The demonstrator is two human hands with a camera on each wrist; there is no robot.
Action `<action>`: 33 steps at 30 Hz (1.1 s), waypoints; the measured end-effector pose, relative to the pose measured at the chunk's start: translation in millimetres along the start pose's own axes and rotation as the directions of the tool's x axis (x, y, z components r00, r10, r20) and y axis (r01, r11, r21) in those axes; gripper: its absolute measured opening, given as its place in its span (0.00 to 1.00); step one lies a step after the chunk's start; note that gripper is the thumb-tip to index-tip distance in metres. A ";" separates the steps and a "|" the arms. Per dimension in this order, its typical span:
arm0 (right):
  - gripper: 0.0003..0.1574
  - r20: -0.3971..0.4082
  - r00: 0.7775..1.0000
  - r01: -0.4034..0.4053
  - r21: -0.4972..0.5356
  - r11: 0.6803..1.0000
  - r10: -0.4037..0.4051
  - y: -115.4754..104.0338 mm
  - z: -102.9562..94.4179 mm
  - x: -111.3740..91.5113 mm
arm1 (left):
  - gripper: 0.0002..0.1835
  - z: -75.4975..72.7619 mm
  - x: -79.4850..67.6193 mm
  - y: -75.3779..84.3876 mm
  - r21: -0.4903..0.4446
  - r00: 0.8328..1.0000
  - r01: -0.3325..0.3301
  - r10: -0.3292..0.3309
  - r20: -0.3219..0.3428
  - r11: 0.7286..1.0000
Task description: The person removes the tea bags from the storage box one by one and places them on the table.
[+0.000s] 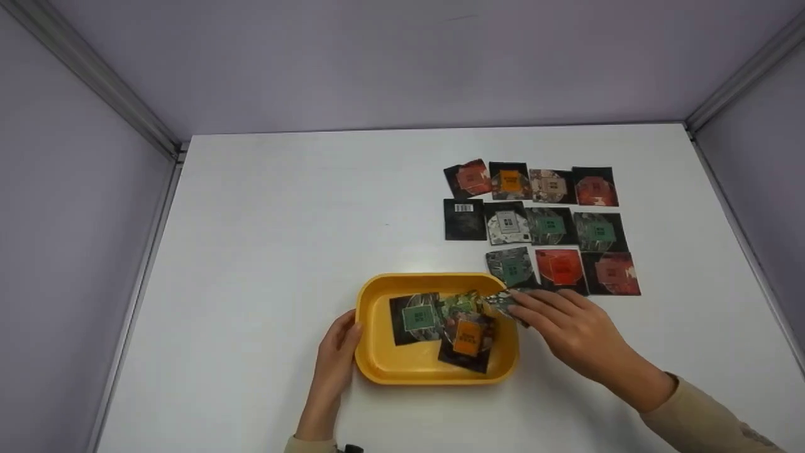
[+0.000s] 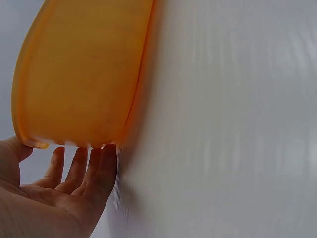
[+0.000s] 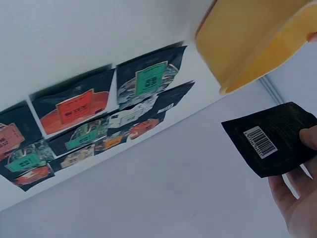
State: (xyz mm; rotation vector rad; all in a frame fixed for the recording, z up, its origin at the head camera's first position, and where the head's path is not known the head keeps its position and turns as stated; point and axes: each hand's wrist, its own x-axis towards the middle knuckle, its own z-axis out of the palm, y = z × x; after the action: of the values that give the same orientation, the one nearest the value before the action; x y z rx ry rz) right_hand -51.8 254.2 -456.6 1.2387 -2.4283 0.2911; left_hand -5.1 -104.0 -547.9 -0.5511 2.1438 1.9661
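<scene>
Near the table's front stands a yellow tray [image 1: 383, 371]. My left hand [image 1: 338, 352] holds its left end, thumb at the rim and fingertips against the outer wall [image 2: 79, 89]. My right hand [image 1: 578, 330] pinches a flat black sachet [image 3: 267, 141] between thumb and fingers at the tray's right rim. A barcode shows on the sachet's back in the right wrist view. Inside the tray lie a green-labelled sachet [image 1: 418, 319], an orange-labelled sachet [image 1: 466, 340] and, partly covered, a yellow-green patterned one [image 1: 462, 303].
Beyond the tray, to the right, several sachets lie in rows on the white table [image 1: 283, 220]. Among them are a red-labelled sachet [image 1: 560, 269], a white-labelled one [image 1: 507, 223] and one with its barcode side up [image 1: 464, 220]. Pale walls [image 1: 402, 63] enclose the table.
</scene>
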 end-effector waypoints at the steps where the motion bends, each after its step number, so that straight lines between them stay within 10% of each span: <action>1: 0.28 -0.012 1.000 -0.012 -0.005 1.000 0.012 1.5 0.6 -2.9 | 0.29 -0.2 -0.1 -0.1 -0.006 1.000 -0.003 0.004 0.003 1.000; 9: 0.15 -0.025 0.988 -0.152 -0.047 0.987 0.151 12.0 7.6 -26.2 | 0.29 0.0 -0.3 1.5 0.005 1.000 -0.005 0.005 0.001 1.000; 12: 0.26 0.044 0.982 -0.179 -0.065 0.982 0.182 15.7 11.5 -33.0 | 0.30 0.2 -0.5 1.4 0.011 1.000 0.003 -0.003 -0.007 1.000; 33: 0.29 0.333 0.936 -0.079 -0.126 0.989 0.117 8.9 48.8 -50.9 | 0.31 0.7 -0.5 0.9 0.039 1.000 -0.017 0.018 -0.017 0.999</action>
State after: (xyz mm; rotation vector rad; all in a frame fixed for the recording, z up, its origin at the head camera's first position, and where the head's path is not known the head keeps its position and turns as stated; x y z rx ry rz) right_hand -44.4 279.0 -522.8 1.2028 -2.7607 -0.0363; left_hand -5.1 -103.1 -546.9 -0.5476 2.1998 1.9308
